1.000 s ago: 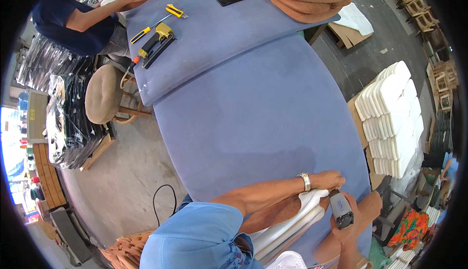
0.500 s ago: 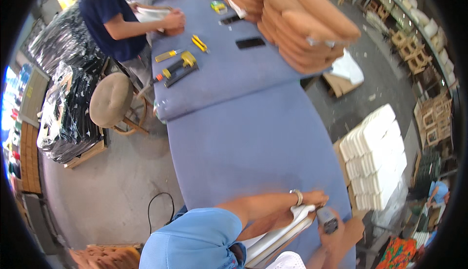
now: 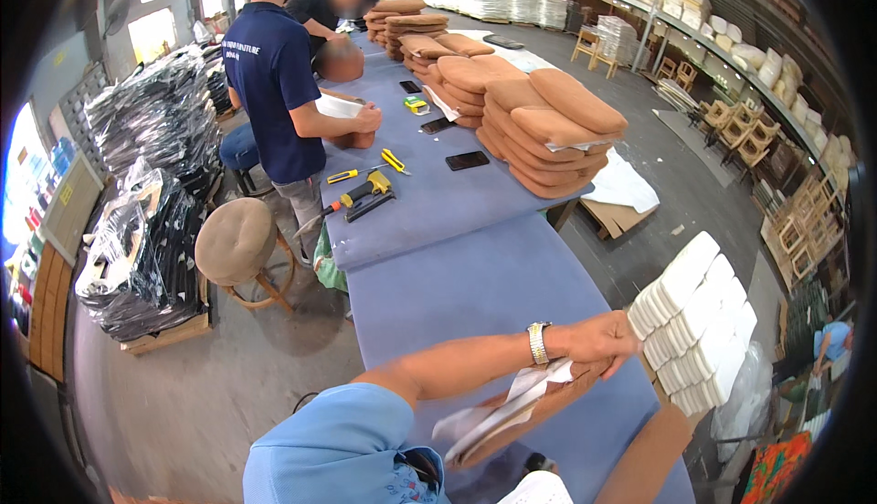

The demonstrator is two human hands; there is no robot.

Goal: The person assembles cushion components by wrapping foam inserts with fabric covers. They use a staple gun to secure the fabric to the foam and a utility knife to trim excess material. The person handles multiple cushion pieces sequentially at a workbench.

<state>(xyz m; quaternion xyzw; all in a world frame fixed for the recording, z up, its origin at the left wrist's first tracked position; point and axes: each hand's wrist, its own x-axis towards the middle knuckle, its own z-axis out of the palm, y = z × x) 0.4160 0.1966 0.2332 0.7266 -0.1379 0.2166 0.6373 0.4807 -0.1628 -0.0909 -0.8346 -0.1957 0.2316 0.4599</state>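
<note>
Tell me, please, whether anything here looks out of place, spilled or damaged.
I see no clear spill or damage. Slightly untidy: beside the blue table, a white sheet lies crooked over a tan board. On the table, the nearest cushion stack looks uneven, its top cushions turned at different angles.

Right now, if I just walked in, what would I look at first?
Probably the big pile of brown cushions, far along the blue table. Then the white stack right of the table and, close up, the left hand, wearing a shiny watch and gripping a brown-and-white piece.
</note>
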